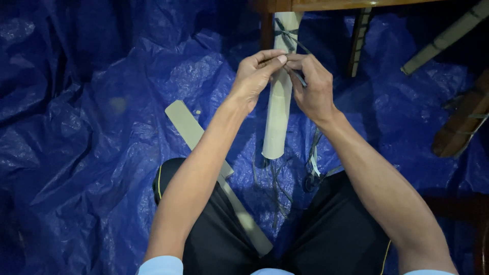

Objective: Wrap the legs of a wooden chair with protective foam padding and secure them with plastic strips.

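A pale, rolled tube-like piece (277,117) stands upright in front of me, leaning toward a wooden table edge. Thin dark strips (288,35) are tied around its upper part. My left hand (254,76) and my right hand (311,84) meet over the tube's middle, fingertips pinched together on a thin dark strip (299,77) that runs between them. More loose dark strips (275,183) trail down from the tube to the floor between my knees.
A crumpled blue plastic sheet (91,127) covers the floor. A flat pale slat (191,130) lies across my left leg. A wooden table (326,5) stands at the top, with dark table legs and pale slats (448,35) to the right.
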